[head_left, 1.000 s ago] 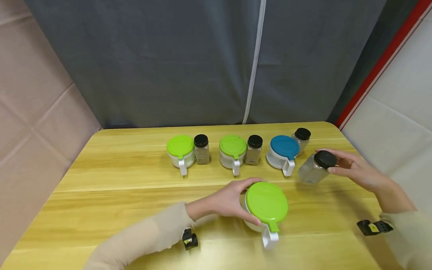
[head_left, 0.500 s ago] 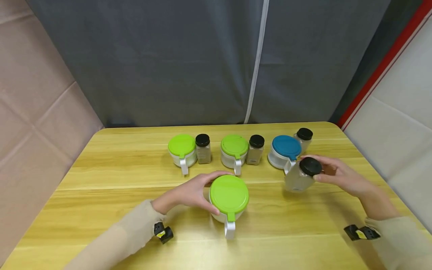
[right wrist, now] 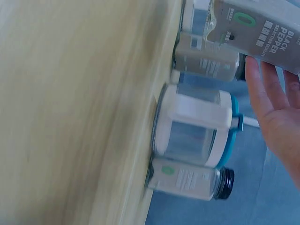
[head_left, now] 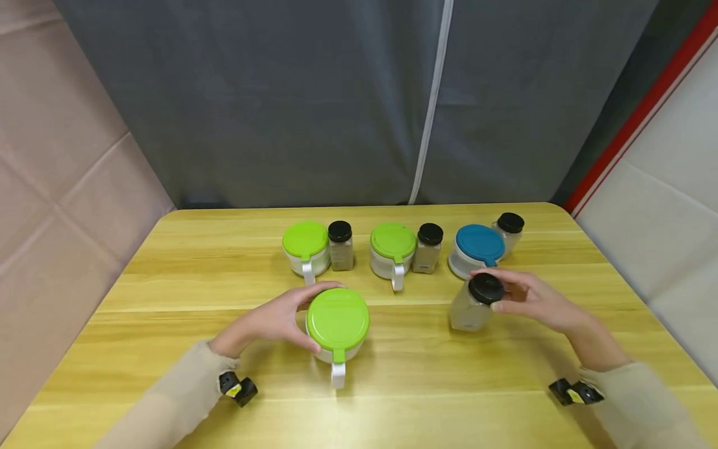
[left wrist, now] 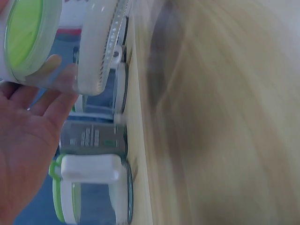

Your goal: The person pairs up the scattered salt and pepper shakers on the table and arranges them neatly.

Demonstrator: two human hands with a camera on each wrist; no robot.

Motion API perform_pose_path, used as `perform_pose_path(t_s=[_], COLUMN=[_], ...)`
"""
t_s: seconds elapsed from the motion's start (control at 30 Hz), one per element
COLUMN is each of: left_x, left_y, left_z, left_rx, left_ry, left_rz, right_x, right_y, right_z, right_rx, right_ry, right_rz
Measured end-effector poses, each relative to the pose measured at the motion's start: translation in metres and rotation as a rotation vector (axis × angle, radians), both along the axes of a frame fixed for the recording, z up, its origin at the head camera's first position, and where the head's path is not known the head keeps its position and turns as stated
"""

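My left hand (head_left: 275, 318) grips a seasoning jar (head_left: 338, 319) with a green lid and white handle, thumb and fingers round its side. The left wrist view shows this jar (left wrist: 93, 51) raised off the tabletop. On the right, my right hand (head_left: 541, 302) holds a clear black pepper bottle (head_left: 468, 310) near its black cap. It is tilted, and its printed label (right wrist: 262, 30) reads "BLACK PEPPER" in the right wrist view; it too hangs above the table. Behind it stands a blue-lidded jar (head_left: 479, 243).
Along the back of the wooden table (head_left: 392, 411) stand a green-lidded jar (head_left: 305, 240), a black-capped bottle (head_left: 341, 249), another green-lidded jar (head_left: 393, 243) and another bottle (head_left: 428, 249). One more bottle (head_left: 509, 231) is behind the blue-lidded jar. A dark curtain (head_left: 280, 112) hangs behind.
My left hand has carried the green-lidded jar leftward, from right of centre to left of it. My right hand has brought the pepper bottle left and slightly nearer. The back row stays put.
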State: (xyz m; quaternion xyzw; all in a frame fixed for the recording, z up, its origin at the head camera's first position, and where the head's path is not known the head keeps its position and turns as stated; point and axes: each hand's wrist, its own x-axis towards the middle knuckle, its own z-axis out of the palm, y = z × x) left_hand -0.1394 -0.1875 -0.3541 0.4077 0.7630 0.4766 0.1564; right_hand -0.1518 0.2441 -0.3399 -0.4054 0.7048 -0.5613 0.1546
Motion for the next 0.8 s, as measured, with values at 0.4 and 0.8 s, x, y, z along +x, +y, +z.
perform_pose_path(t_s=[0.4, 0.8], left_x=[-0.008, -0.014], left_y=[-0.045, -0.067], left_z=[-0.001, -0.011], left_rx=[0.066, 0.1], left_ry=[-0.118, -0.208], left_rz=[-0.002, 0.01], right_x=[0.0, -0.008], right_y=[-0.038, -0.091], right_z=[-0.007, -0.012], right_rx=[0.035, 0.065], right_ry=[0.031, 0.012], right_rz=[0.022, 0.038])
